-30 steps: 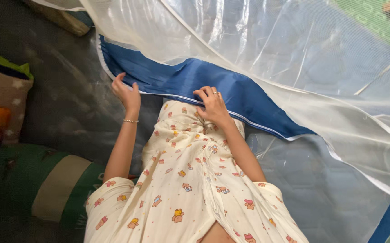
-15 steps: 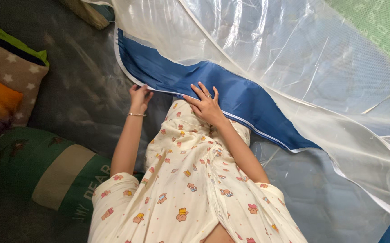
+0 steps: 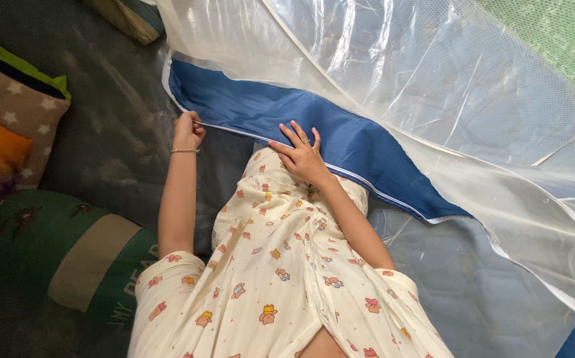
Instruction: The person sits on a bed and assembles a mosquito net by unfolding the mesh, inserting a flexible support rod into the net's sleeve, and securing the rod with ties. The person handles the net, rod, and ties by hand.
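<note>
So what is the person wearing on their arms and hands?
Short cream sleeves printed with small cartoon bears cover only the upper arms; the forearms are bare. The left hand has a thin beaded bracelet at its wrist. The right hand wears a small ring.

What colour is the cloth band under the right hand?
Blue band, white-edged; head view shows it under the right hand.

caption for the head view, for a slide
Left hand pinches the blue net border's zip edge; right hand presses it flat.

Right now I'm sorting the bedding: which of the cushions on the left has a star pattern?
The brown cushion with white stars, at the left edge. The green one below it has a tan band and no stars.
</note>
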